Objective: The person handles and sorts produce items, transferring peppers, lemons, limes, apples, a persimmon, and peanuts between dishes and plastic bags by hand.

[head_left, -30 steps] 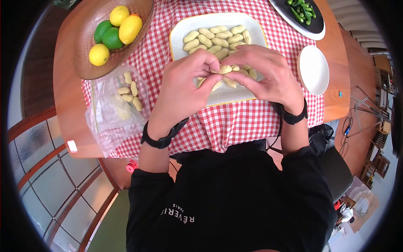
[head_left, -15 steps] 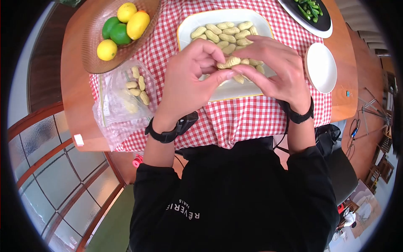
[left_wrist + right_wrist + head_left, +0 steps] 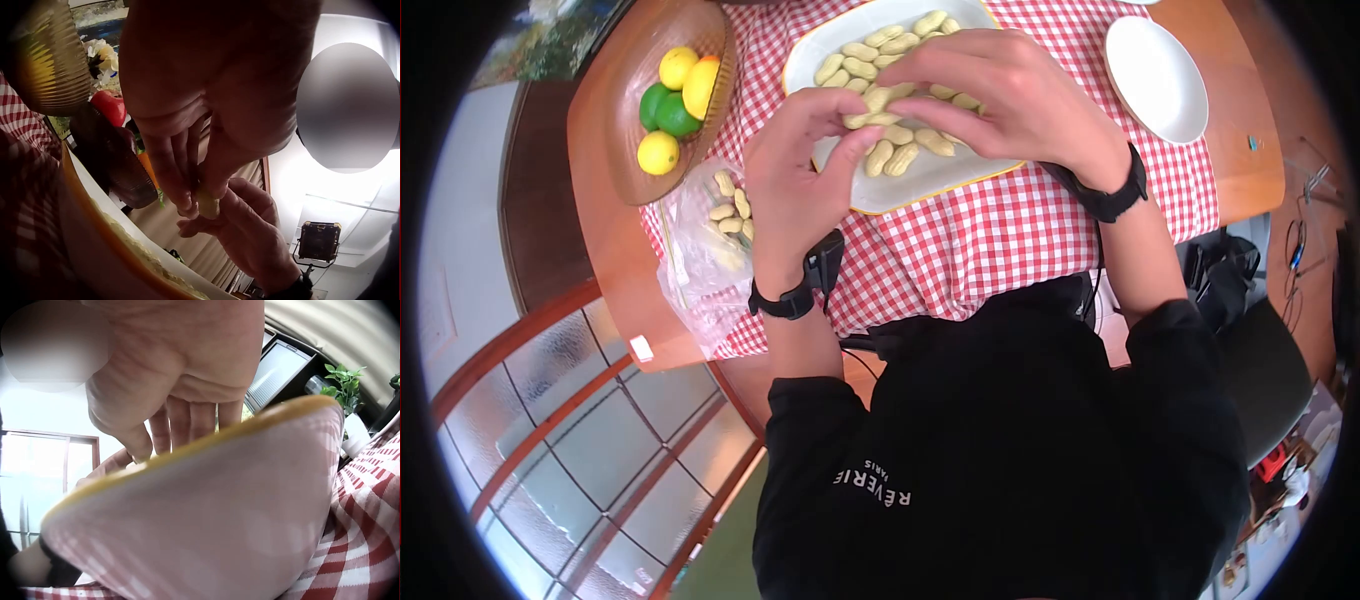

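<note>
A peanut in its shell [image 3: 870, 120] is held over the white dish [image 3: 940, 186] with a yellow rim. My left hand [image 3: 795, 165] pinches it from the left between thumb and fingertips. From the right, my right hand [image 3: 1025, 95] has thumb and forefinger at the same peanut. In the left wrist view the peanut [image 3: 208, 205] shows between the fingertips of both hands. Several more peanuts [image 3: 900, 160] lie in the dish, some hidden beneath the hands. The dish wall [image 3: 219, 525] hides the right fingertips in the right wrist view.
To the left lies a clear plastic bag [image 3: 690, 265] with several peanuts in it. Behind it stands a ribbed bowl [image 3: 625, 170] of lemons and green citrus. A white oval plate [image 3: 1157, 85] sits at the right. A red checked cloth [image 3: 990, 250] covers the wooden table.
The head view has shifted and turned. Both hands have moved left over the dish, uncovering peanuts at its front. The dark plate of green peppers has left the view.
</note>
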Demonstrator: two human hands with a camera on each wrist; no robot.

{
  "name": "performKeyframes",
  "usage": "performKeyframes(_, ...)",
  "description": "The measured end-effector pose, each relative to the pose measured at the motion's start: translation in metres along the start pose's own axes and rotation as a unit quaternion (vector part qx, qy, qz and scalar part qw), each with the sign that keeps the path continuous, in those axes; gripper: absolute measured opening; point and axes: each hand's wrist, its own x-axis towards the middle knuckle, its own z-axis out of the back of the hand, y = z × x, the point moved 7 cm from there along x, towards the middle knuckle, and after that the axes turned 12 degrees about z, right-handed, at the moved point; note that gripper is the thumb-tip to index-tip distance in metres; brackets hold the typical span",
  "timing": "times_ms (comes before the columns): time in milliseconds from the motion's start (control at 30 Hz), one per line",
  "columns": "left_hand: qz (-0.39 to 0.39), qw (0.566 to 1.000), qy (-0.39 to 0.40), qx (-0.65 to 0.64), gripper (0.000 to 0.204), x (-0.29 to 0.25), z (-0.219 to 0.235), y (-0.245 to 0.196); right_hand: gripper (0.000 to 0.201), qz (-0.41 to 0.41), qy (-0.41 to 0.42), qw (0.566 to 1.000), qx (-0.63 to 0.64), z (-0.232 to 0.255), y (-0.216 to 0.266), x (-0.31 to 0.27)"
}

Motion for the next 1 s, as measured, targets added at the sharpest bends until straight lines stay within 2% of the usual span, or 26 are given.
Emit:
performKeyframes(33,-0.003,1.000,0.009,0.004,0.023,0.002,0.001,-0.003,0.021,-0.004,-0.008,1.000,-0.005,0.003,0.001,-0.001)
performKeyframes(133,-0.038,0.969,-0.010,0.245,0.023,-0.002,0.001,-0.028,0.021,0.018,-0.004,1.000,-0.022,0.006,0.004,-0.002)
performKeyframes(167,-0.038,0.967,-0.008,0.250,0.023,-0.005,0.005,-0.034,0.021,0.018,-0.009,1.000,-0.021,0.008,0.003,-0.003)
performKeyframes(233,-0.039,0.934,0.006,0.356,0.025,-0.009,0.021,-0.041,0.019,0.029,-0.020,0.999,-0.027,0.011,0.001,-0.003)
performKeyframes(300,-0.042,0.918,0.008,0.395,0.024,-0.016,0.042,-0.052,0.017,0.023,-0.021,0.999,-0.030,0.012,-0.004,-0.005)
performKeyframes(367,0.048,0.855,0.021,0.517,0.020,-0.018,0.064,-0.042,0.015,0.018,-0.022,0.999,-0.037,0.014,-0.009,-0.005)
performKeyframes(400,0.042,0.823,0.037,0.565,0.018,-0.019,0.069,-0.043,0.013,0.013,-0.040,0.998,-0.036,0.017,-0.010,-0.005)
performKeyframes(433,0.041,0.820,0.037,0.569,0.018,-0.020,0.075,-0.041,0.011,0.007,-0.057,0.998,-0.035,0.018,-0.010,-0.006)
performKeyframes(500,0.071,0.734,0.091,0.669,0.016,-0.027,0.081,-0.021,0.011,0.007,-0.064,0.997,-0.034,0.021,-0.009,-0.006)
performKeyframes(533,0.070,0.732,0.091,0.671,0.016,-0.030,0.082,-0.015,0.010,0.008,-0.066,0.997,-0.033,0.022,-0.008,-0.006)
performKeyframes(600,0.047,0.680,0.123,0.721,0.014,-0.035,0.079,-0.005,0.010,0.009,-0.068,0.997,-0.033,0.023,-0.006,-0.005)
performKeyframes(700,0.075,0.668,0.141,0.726,0.013,-0.036,0.067,-0.008,0.010,-0.001,-0.061,0.997,-0.038,0.023,-0.012,-0.007)
performKeyframes(733,0.056,0.689,0.151,0.707,0.016,-0.033,0.060,-0.015,0.010,-0.014,-0.055,0.998,-0.035,0.023,-0.016,-0.008)
performKeyframes(767,0.054,0.689,0.151,0.707,0.016,-0.030,0.053,-0.018,0.010,-0.015,-0.055,0.998,-0.037,0.024,-0.017,-0.008)
performKeyframes(833,-0.001,0.797,0.108,0.594,0.016,-0.025,0.032,-0.037,0.011,-0.019,-0.052,0.998,-0.035,0.026,-0.018,-0.008)
performKeyframes(867,0.015,0.840,0.117,0.529,0.024,-0.024,0.024,-0.037,0.011,-0.022,-0.051,0.998,-0.034,0.024,-0.019,-0.010)
performKeyframes(900,0.015,0.841,0.118,0.528,0.024,-0.022,0.014,-0.036,0.011,-0.029,-0.050,0.998,-0.035,0.024,-0.021,-0.010)
performKeyframes(967,0.004,0.875,0.152,0.459,0.043,-0.016,-0.011,-0.035,0.011,-0.035,-0.049,0.997,-0.042,0.024,-0.023,-0.010)
performKeyframes(1000,-0.001,0.876,0.153,0.457,0.043,-0.012,-0.021,-0.035,0.012,-0.029,-0.038,0.998,-0.043,0.023,-0.023,-0.011)
